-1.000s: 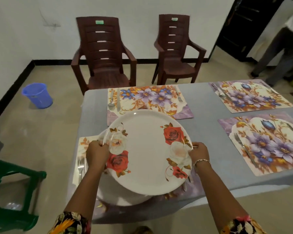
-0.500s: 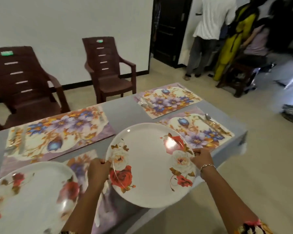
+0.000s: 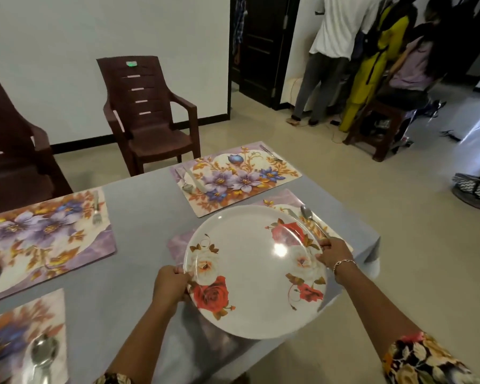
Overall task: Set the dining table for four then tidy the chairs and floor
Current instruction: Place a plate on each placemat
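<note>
I hold a large white plate (image 3: 257,273) with red and white roses above the near right corner of the grey table (image 3: 142,214). My left hand (image 3: 171,285) grips its left rim and my right hand (image 3: 331,252) grips its right rim. Under the plate lies a floral placemat (image 3: 284,199), mostly hidden, with a spoon (image 3: 308,214) on its right side. Three other floral placemats (image 3: 233,177) (image 3: 39,236) (image 3: 20,336) lie on the table, each with cutlery.
Two brown plastic chairs (image 3: 147,112) (image 3: 9,159) stand back from the table's far side near the white wall. Several people (image 3: 372,51) stand by a dark doorway at the upper right, next to a wooden stool (image 3: 380,126). A patterned basket (image 3: 475,189) sits on the floor.
My view has swung right. I carried the plate from the near left setting, where another plate was left, across to above the near right placemat.
</note>
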